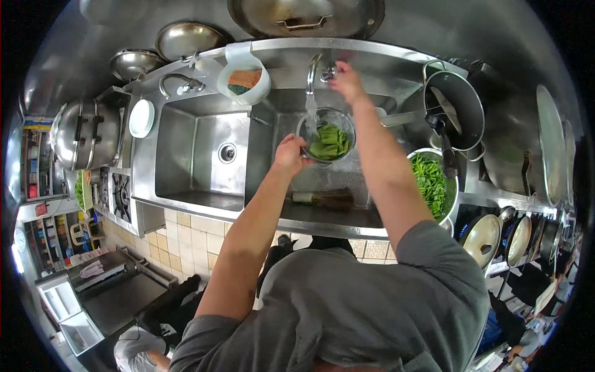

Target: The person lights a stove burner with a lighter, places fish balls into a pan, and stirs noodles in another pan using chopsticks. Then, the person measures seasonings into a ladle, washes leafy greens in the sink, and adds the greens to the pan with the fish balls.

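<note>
My left hand (290, 154) grips the rim of a round bowl (352, 131) at its left side, over the right sink basin. Green leafy vegetable pieces (330, 142) lie in the bowl. Water (311, 110) runs from the curved tap (312, 69) into it. Beyond the bowl, my right hand (348, 82) reaches to the back of the sink, its fingers closed around the tap knob (328, 74). Part of the knob is hidden by those fingers. Below the bowl, a brush (325, 198) lies in the basin.
A second basin (201, 158) is on the left. Between the taps hangs a plastic container (253, 96) holding sponges. To the right stand a colander of cut greens (431, 183) and a deep pot (474, 105) with utensils. Another person (139, 347) is at lower left.
</note>
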A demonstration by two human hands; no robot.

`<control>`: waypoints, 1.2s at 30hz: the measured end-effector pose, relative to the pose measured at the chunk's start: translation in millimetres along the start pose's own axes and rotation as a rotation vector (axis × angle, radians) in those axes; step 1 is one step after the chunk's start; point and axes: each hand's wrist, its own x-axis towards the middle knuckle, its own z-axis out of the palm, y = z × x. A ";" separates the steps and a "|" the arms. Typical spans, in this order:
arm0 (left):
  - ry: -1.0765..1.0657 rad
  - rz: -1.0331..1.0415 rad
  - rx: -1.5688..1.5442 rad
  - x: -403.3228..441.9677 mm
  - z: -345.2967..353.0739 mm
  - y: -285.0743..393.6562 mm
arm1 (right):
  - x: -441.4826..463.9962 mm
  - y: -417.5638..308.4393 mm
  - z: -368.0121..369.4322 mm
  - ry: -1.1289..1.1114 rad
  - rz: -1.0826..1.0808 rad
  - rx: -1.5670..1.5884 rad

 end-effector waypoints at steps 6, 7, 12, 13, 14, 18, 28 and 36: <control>-0.004 0.115 -0.102 -38.5 -41.9 -9.9 | -18.3 -42.6 -24.4 -0.256 0.376 0.110; 0.046 0.151 -0.108 -46.1 -46.7 -11.5 | -53.1 -69.1 -33.5 -0.031 0.161 0.105; 0.193 0.259 -0.085 -67.0 -71.6 -6.3 | -200.1 -151.2 -48.2 -0.499 -0.539 0.118; 0.153 0.293 -0.052 -72.2 -77.6 -2.4 | -209.1 -154.6 -47.3 -0.672 -0.482 0.046; 0.105 0.331 -0.017 -72.2 -77.1 -0.7 | -213.7 -156.8 -45.8 -0.837 -0.420 -0.028; 0.365 0.440 0.414 -86.9 -40.0 16.9 | -242.8 -156.8 -23.1 -1.039 0.064 0.286; 0.355 0.619 2.282 -139.3 75.1 39.2 | -245.4 -255.6 -53.5 -0.476 0.507 0.595; 0.079 0.986 1.924 -168.7 32.5 9.4 | -289.4 -228.4 -76.7 -0.279 0.438 0.904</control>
